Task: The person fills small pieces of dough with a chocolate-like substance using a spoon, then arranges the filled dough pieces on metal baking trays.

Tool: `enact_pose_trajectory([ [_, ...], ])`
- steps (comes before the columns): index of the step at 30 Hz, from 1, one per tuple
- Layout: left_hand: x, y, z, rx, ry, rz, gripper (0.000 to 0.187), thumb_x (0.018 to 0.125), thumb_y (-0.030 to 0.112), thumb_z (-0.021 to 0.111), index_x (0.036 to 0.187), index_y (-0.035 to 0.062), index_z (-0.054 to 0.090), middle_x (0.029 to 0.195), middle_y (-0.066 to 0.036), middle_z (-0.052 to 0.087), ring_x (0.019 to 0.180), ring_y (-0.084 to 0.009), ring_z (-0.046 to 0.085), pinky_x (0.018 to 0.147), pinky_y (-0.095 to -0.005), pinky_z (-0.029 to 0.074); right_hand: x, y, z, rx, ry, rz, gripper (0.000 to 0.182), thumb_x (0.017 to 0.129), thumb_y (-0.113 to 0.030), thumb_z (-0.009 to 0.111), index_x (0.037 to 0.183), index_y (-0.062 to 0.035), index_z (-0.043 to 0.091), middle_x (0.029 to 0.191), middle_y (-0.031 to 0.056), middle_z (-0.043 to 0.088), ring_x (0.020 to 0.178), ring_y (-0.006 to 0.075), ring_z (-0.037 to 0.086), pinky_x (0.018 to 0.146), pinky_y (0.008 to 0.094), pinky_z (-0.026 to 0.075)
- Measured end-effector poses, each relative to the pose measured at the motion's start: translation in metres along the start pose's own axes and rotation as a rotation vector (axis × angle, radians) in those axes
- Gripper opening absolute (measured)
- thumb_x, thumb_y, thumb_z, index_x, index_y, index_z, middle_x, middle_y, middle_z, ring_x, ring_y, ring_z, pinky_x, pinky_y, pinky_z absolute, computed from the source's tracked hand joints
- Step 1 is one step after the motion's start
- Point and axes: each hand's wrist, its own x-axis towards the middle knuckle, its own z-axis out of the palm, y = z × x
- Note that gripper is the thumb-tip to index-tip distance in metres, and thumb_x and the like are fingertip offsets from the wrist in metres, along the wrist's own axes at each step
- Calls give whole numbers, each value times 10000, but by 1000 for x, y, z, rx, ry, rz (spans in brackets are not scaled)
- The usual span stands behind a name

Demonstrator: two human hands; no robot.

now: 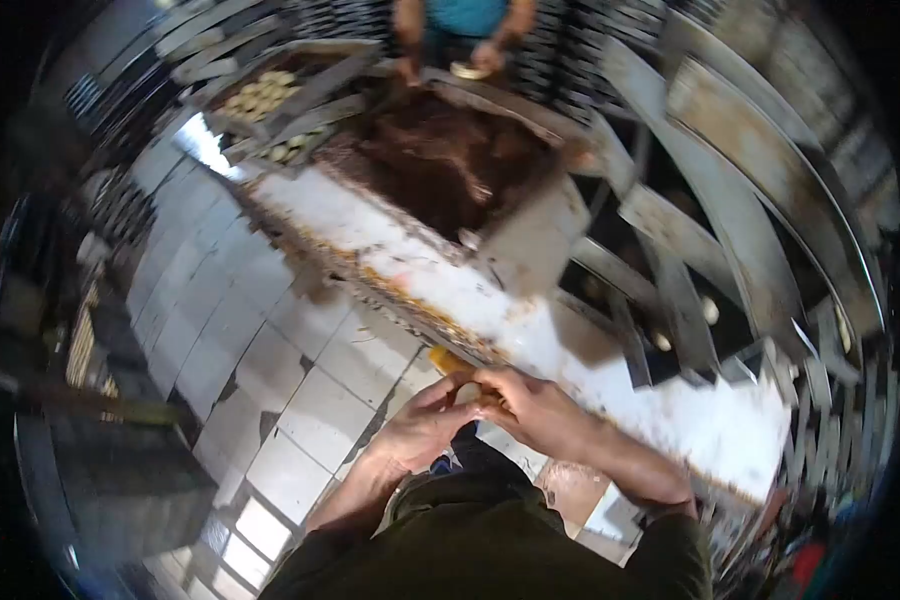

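Note:
Close together in front of my body, my left hand [425, 425] and my right hand [520, 398] are both closed around a small pale piece [468, 394], which looks like dough. Fingers of both hands touch it, and part of it is hidden by them. Just beyond my hands, a yellow-orange thing [448, 360] lies at the edge of the white table [410, 262]. On that table stands a large box with dark brown filling [450, 160].
Across the table a person [465, 18] holds a pale piece [467, 71]. Trays of pale pieces [260, 97] stand at the back left. Stacked metal trays [735, 190] rise at the right. Tiled floor [270, 370] lies left of the table.

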Motion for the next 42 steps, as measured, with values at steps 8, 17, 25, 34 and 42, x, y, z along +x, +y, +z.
enact_pose_trajectory([
  [8, 34, -116, 48, 268, 135, 131, 291, 878, 189, 571, 1104, 26, 486, 887, -14, 560, 772, -69, 530, 681, -219, 461, -120, 23, -11, 175, 386, 168, 214, 726, 42, 630, 930, -2, 584, 984, 144, 546, 894, 320, 569, 788, 357, 491],
  [17, 155, -350, 168, 600, -99, 247, 313, 769, -37, 616, 1007, 52, 432, 968, -104, 505, 756, -177, 560, 654, -264, 491, -356, 107, -12, -256, 948, 590, 280, 806, 2, 526, 1061, 24, 413, 1057, 184, 562, 1074, 291, 521, 1007, 505, 257],
  [25, 243, -435, 215, 1609, -604, 657, 586, 744, 165, 673, 1257, 53, 413, 1293, -131, 422, 1261, -276, 332, 1061, -385, 191, -446, 296, -120, 59, 1354, 847, 152, 857, -122, 521, 912, -1, 594, 895, 185, 587, 797, 359, 557, 790, 372, 446],
  [34, 138, -307, 116, 1268, 9, 296, 273, 828, 35, 552, 1089, -21, 491, 1012, -122, 603, 985, -210, 571, 889, -321, 414, -452, 301, -135, -532, 737, 651, 109, 693, -89, 584, 787, -49, 547, 865, 122, 524, 828, 324, 464, 728, 427, 377],
  [42, 162, -269, 110, 1194, -581, -36, 290, 886, 163, 540, 1137, 20, 512, 1133, -100, 556, 1058, -190, 530, 906, -302, 412, -401, 272, -94, -831, 786, 866, 113, 685, -121, 576, 741, -27, 548, 808, 156, 521, 836, 342, 480, 741, 453, 403],
])
